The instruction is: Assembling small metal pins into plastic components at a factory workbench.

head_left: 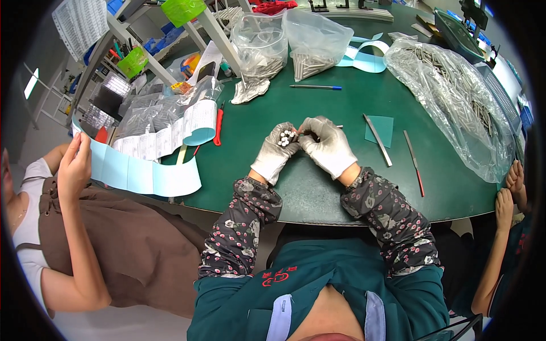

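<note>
here we see both gloved hands meeting near the middle of the green table. the left hand is curled tight around a bundle of small metal pins, their pale round ends pointing up out of the fist. the right hand sits at three o'clock of it, touching it, fingers bent inward toward the bundle; we cannot tell whether those fingers pinch a pin of their own.

at twelve o'clock of the hands lies a blue pen, and beyond it stand two clear plastic bags with more metal pins inside. at two o'clock a large clear bag sprawls across the table, also with pins in it. at three o'clock, near the right hand, lie a teal square of paper, a flat metal strip and a thin red-tipped rod.

at nine o'clock a long light-blue label strip hangs over the table edge, and another person's hand holds its far end. a red-handled tool lies at ten o'clock. at four o'clock, at the table edge, rest another person's hands.
</note>
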Available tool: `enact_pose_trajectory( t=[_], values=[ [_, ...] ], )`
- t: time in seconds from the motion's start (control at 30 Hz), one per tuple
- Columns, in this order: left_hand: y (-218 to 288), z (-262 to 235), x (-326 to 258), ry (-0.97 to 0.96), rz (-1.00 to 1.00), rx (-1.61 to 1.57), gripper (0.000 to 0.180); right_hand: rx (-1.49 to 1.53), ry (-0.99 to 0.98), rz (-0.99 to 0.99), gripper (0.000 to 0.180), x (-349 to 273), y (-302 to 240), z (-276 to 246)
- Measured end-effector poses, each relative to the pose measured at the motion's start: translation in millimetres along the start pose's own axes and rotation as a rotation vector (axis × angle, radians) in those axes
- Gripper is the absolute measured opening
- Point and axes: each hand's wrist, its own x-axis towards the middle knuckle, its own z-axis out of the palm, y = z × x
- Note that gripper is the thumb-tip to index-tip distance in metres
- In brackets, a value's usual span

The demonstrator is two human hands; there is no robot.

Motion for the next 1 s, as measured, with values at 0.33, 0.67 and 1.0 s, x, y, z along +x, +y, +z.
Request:
enact_pose_trajectory(
  t=[0.33, 0.67, 1.0],
  values=[
    [4, 6, 0, -0.130, -0.021, -0.390, 0.084, -0.360, -0.008, -0.290, 0.022, -1, -13, 0],
    [5, 3, 0, -0.247, 0.030, -0.311, 0.094, -0.323, -0.065, -0.306, 0.019, 5, -7, 2],
    [16, 3, -6, -0.077, -0.159, -0.098, 0.040, 0.650, 0.020, 0.165, 0.016, 12, -5, -19]
  ],
)
